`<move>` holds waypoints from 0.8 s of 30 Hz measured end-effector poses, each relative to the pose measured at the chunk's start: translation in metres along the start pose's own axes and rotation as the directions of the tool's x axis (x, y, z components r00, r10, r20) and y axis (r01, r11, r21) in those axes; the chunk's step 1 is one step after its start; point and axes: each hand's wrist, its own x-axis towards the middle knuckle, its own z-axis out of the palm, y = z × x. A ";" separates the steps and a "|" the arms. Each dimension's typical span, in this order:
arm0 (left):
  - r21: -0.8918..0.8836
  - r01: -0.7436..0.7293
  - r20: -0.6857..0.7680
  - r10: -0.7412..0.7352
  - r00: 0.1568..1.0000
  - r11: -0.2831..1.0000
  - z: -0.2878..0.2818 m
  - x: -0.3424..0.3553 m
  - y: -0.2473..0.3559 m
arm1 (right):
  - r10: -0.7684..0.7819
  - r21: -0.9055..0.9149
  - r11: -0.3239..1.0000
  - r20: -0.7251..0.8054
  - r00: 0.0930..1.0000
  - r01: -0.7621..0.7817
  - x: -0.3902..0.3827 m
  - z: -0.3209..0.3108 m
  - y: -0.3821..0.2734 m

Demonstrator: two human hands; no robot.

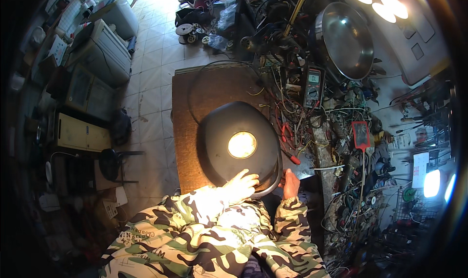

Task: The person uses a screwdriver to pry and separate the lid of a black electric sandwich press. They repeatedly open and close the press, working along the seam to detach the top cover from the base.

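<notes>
A large black rounded appliance (219,131) lies on the brown wooden tabletop (195,90), a bright round disc (242,145) set in its middle. Its exact kind does not show. My left hand (240,185) rests on the near side of it, fingers stretched out and lit strongly. Along the near right edge curves a grey band (270,188). My right hand (289,184) is at that edge, thumb up and fingers curled against the rim, partly hidden. Camouflage-patterned sleeves cover both my forearms.
Right of the tabletop lie red-handled pliers (287,130), a digital multimeter (313,87) and tangled wires. A shiny metal pan (347,41) stands farther back. Beyond the wires is a red paddle-shaped tool (361,134). Tiled floor (151,97) and cabinets (84,131) lie to the left.
</notes>
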 end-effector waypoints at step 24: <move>0.154 0.283 0.069 -0.296 0.953 0.947 -0.078 -0.049 -0.023 | 0.228 -0.066 0.974 0.339 0.913 -0.219 0.000 0.105 -0.003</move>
